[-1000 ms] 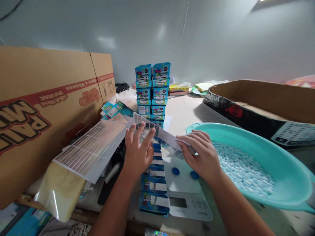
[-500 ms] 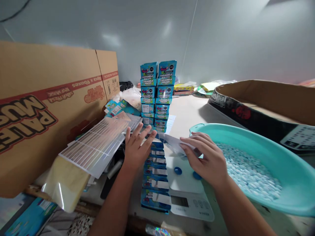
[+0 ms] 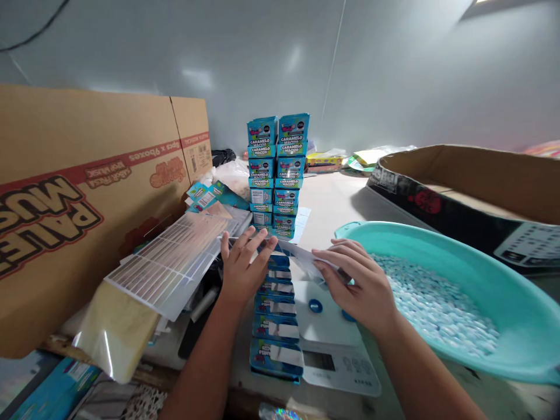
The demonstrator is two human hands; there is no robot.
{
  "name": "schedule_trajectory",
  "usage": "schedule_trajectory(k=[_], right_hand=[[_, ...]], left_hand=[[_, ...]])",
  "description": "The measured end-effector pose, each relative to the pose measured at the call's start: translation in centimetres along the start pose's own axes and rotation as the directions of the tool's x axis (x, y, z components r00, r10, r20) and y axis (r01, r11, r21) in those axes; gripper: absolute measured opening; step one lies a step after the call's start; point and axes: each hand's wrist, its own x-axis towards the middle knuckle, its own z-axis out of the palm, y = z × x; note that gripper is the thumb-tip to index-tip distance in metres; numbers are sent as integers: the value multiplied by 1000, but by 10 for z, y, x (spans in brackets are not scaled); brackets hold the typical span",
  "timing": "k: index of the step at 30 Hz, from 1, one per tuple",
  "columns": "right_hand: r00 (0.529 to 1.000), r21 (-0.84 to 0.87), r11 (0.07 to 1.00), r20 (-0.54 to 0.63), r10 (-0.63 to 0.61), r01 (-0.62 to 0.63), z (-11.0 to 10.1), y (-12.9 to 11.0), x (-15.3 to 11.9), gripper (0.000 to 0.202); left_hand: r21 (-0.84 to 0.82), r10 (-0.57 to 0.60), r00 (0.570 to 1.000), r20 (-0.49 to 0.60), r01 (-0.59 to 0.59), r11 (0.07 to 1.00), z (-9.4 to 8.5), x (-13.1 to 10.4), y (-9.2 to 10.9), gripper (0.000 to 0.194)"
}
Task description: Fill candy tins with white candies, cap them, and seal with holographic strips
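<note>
While it hangs low over the row of blue packets (image 3: 276,315), the thin white sheet (image 3: 301,256) looks light and floppy, likely to bend or slip, so its edges seem the safest places to grip. The right hand (image 3: 359,286) pinches its right edge, fingers together and curled on it. The left hand (image 3: 240,265) lies flat on its left end, fingers spread and straight. Beneath sit a white scale (image 3: 332,344) and, rightward, a teal basin (image 3: 503,326) of pale candies (image 3: 433,309).
</note>
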Motion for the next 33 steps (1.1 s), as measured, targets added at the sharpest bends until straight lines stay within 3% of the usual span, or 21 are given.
schedule_trajectory(k=[11, 20, 27, 33], right_hand=[[1000, 8, 1000, -12, -20, 20, -1, 0, 0, 33], [999, 12, 999, -12, -48, 48, 2, 0, 0, 35], [996, 12, 996, -20, -91, 91, 2, 0, 2, 35], [998, 26, 998, -15, -59, 60, 3, -1, -1, 36]], left_hand=[[-72, -15, 1000, 16, 16, 997, 1, -4, -2, 30], [-18, 35, 998, -54, -36, 999, -1, 2, -2, 22], [-70, 45, 989, -140, -56, 996, -1, 6, -1, 12], [-82, 33, 990, -139, -45, 996, -1, 6, 0, 15]])
